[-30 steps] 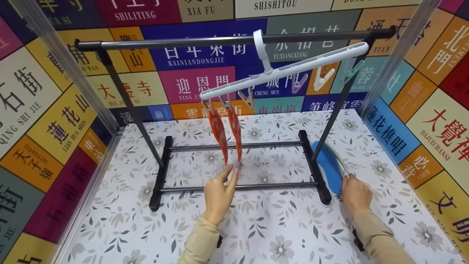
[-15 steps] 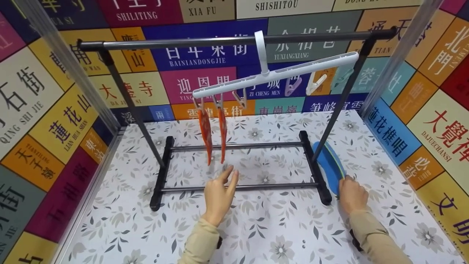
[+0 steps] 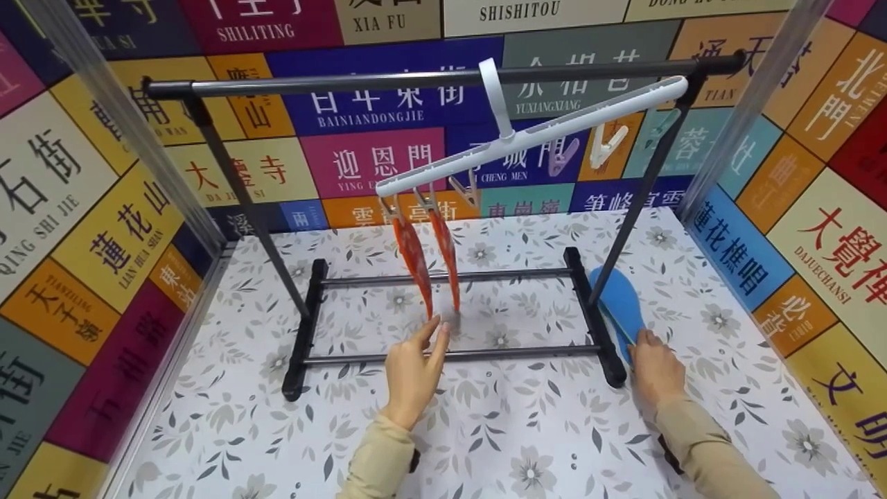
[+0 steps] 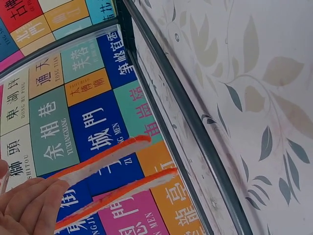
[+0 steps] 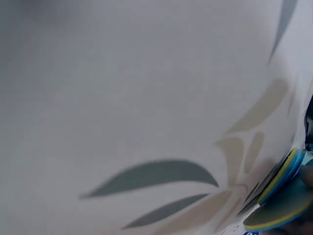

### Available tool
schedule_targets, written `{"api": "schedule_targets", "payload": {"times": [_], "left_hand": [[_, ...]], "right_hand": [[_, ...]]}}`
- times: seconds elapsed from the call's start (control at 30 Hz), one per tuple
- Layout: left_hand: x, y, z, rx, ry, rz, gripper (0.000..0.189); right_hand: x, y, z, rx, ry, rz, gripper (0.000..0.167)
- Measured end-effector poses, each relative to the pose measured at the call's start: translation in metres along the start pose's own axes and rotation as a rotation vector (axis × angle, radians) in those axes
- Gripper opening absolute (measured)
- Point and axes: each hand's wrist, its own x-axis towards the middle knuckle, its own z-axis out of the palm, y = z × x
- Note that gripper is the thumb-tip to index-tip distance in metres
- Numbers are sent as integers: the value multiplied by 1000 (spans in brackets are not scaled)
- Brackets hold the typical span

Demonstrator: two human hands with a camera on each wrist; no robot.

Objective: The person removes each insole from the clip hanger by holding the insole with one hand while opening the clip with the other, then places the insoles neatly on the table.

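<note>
Two orange insoles (image 3: 414,267) hang tip-down from clips at the left end of a white clip hanger (image 3: 554,128). The hanger's hook sits over the rack's top bar (image 3: 312,82), and the hanger slants up to the right. My left hand (image 3: 414,371) is just below the insoles' lower tips, its fingers loosely extended and holding nothing. At the rack's right foot, my right hand (image 3: 658,364) grips the near end of a blue insole (image 3: 621,301). In the right wrist view, two yellow-edged layers of blue insole (image 5: 279,208) show beside the fingers.
The black rack's feet (image 3: 610,360) and lower bars (image 3: 520,351) stand on the flower-print tabletop (image 3: 485,443). Bare clips (image 3: 608,147) hang along the middle and right of the hanger. Sign-patterned walls (image 3: 797,242) enclose the back and both sides.
The hanger has swung, first leftward and then back, carrying the orange insoles right toward my left hand. My right hand has shifted slightly left and the blue insole's edge has tilted. My left hand stays put.
</note>
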Motion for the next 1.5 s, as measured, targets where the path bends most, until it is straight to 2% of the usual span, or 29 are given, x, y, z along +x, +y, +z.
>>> {"api": "schedule_targets", "payload": {"times": [0.13,0.37,0.53,0.77,0.97,1.1,1.3,1.5], "left_hand": [[0,-1,0,-4,4,9,30],[0,-2,0,-8,-7,-15,33],[0,-4,1,-5,-6,-23,32],[2,-8,-1,18,-2,-26,30],[11,-10,-4,19,-9,-44,30],[22,-11,-9,2,22,-54,29],[40,-13,-16,-22,58,-62,32],[63,-15,-22,-17,88,-49,33]], "right_hand": [[-1,-1,-1,0,-25,-19,33],[-2,-2,0,-23,-125,-1,49],[-2,-1,1,-22,-126,-4,48],[-3,-8,1,15,-23,16,45],[-1,-30,-4,93,83,28,43],[1,-47,-2,157,174,-11,44],[7,-73,4,241,184,-44,46],[20,-108,11,268,259,-165,44]]}}
